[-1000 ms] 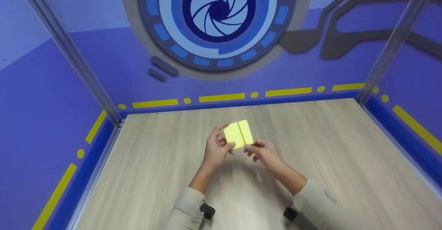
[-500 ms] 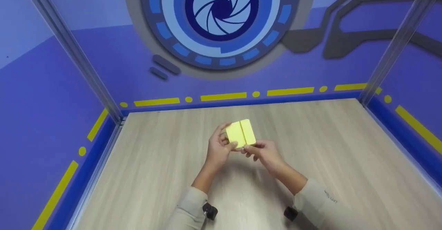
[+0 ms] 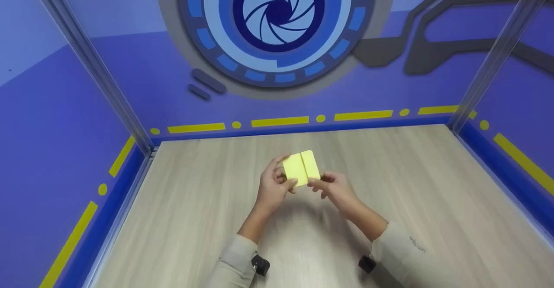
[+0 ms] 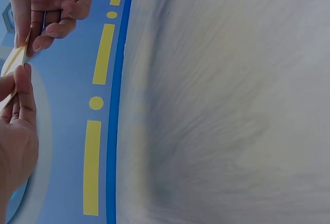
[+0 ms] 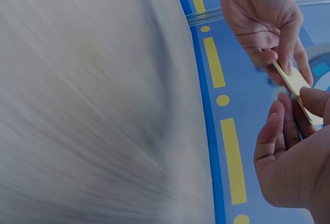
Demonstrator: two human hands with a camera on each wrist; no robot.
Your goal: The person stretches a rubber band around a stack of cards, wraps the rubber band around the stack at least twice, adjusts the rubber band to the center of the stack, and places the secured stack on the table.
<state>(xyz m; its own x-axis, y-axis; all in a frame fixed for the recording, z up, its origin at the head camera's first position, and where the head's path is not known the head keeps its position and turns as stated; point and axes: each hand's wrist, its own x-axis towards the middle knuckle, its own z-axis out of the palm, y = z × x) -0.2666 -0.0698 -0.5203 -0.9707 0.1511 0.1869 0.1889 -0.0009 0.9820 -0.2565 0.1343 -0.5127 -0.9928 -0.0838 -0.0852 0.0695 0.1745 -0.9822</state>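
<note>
A flat yellow square with rounded corners [image 3: 295, 169] is held up over the table between both hands. A dark line runs across its face and sets off a narrower strip on the right. My left hand [image 3: 272, 187] grips its left side, thumb on the front face and fingers behind. My right hand [image 3: 336, 192] pinches the lower right edge, its thumb over the bottom of the narrow strip. In the right wrist view the yellow square [image 5: 295, 82] shows edge-on and thin, with the right thumb [image 5: 313, 100] against it.
The wood-grain table [image 3: 194, 201] lies beneath the hands. Blue printed panels [image 3: 130, 72] stand at the back and both sides, joined by metal posts [image 3: 93, 63]. A small black device [image 3: 260, 264] sits at each sleeve cuff.
The right hand has shifted slightly left along the lower edge, then back right, its thumb now over the strip's bottom. The left hand keeps its grip and the yellow square has barely moved.
</note>
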